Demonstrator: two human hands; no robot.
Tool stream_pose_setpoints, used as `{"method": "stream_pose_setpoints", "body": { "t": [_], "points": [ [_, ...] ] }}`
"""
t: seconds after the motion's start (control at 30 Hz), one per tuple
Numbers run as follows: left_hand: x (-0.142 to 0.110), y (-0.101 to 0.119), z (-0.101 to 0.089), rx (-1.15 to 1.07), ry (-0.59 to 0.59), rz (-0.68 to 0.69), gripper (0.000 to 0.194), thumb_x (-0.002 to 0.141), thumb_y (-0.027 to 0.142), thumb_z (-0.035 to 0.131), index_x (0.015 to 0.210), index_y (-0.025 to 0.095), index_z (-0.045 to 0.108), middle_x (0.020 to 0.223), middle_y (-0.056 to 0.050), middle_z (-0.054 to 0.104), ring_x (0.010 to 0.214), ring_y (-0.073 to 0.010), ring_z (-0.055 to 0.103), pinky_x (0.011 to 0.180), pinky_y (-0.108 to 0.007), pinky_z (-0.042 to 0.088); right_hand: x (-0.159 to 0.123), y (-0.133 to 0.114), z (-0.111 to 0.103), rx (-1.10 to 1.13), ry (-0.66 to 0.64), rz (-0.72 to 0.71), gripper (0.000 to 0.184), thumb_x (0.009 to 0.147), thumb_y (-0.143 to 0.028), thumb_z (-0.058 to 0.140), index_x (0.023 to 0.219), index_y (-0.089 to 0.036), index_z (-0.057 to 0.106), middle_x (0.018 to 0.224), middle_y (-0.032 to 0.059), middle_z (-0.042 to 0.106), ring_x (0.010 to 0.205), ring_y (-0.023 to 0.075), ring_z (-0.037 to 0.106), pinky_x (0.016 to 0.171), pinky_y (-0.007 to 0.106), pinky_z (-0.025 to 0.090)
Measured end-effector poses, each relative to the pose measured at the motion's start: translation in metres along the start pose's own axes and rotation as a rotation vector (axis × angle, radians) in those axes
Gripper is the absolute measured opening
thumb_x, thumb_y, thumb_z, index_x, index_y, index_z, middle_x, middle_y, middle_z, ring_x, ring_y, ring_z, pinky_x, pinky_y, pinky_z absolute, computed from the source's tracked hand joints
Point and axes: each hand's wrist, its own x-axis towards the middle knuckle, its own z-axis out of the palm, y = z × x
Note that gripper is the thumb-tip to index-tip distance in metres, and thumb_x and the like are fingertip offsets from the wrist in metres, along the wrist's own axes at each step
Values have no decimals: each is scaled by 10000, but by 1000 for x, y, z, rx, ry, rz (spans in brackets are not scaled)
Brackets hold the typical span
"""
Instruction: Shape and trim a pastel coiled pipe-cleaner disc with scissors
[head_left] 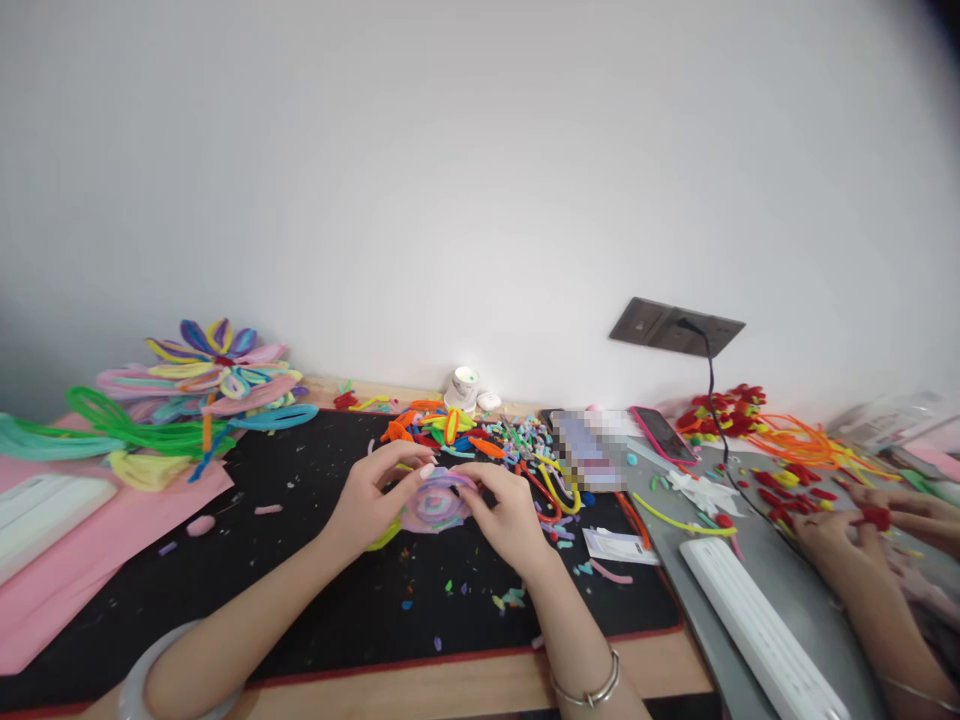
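Note:
Between my two hands is a round spiral coil of pipe cleaners [433, 503] in pastel purple, pink and blue, held just over the black mat [322, 590]. My left hand [382, 492] pinches its upper left edge with thumb and fingers. On the opposite side, my right hand [504, 502] grips the rim, thumb on the front. A yellow-green fuzzy piece [384, 535] shows beneath the left fingers. Just beyond the hands lies a heap of orange, red and yellow pipe-cleaner pieces [450, 428].
Pipe-cleaner flowers [217, 370] and pink paper [82, 600] lie left. A small cup [465, 381] stands by the wall. To the right are a pink-cased phone [664, 436], a white bar-shaped device [757, 630], a black cable [712, 385] and a co-worker's hands [847, 540] with red pieces.

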Motion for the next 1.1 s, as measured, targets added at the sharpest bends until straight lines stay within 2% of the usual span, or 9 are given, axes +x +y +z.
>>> {"method": "stream_pose_setpoints", "body": {
  "t": [0.2, 0.4, 0.53, 0.87, 1.1],
  "points": [
    [0, 3, -2, 193, -37, 174, 103, 840, 217, 571, 852, 195, 670, 869, -57, 691, 829, -189, 639, 757, -304, 526, 0, 0, 1, -10, -2, -3, 173, 875, -172, 575, 997, -222, 688, 956, 35, 734, 859, 174, 682, 810, 283, 534],
    [-1, 4, 1, 183, -28, 108, 111, 851, 251, 559, 850, 190, 652, 853, -58, 688, 777, -188, 655, 709, -289, 535, 0, 1, 0, -20, -1, -23, 175, 879, -173, 575, 1008, -222, 684, 960, 33, 733, 864, 171, 680, 813, 285, 528],
    [-2, 3, 2, 165, -53, 93, 117, 850, 260, 563, 895, 195, 650, 901, -66, 684, 825, -197, 652, 736, -294, 537, 0, 1, 0, -26, 0, -29, 179, 884, -175, 565, 1005, -226, 686, 946, 33, 732, 860, 172, 681, 807, 285, 531],
    [-4, -4, 2, 98, -105, 85, 151, 817, 173, 568, 951, 199, 632, 954, -62, 654, 898, -197, 621, 779, -300, 523, 0, 2, 1, -23, -7, -23, 177, 887, -184, 567, 1007, -233, 687, 946, 28, 732, 852, 168, 680, 796, 279, 530],
    [-2, -2, 2, 93, -109, 56, 145, 813, 188, 568, 945, 198, 628, 937, -64, 658, 879, -203, 625, 770, -309, 527, -1, 1, 1, 1, -26, -5, 243, 890, -183, 550, 1108, -242, 639, 1073, 40, 704, 971, 181, 665, 874, 300, 522]
  ]
}}
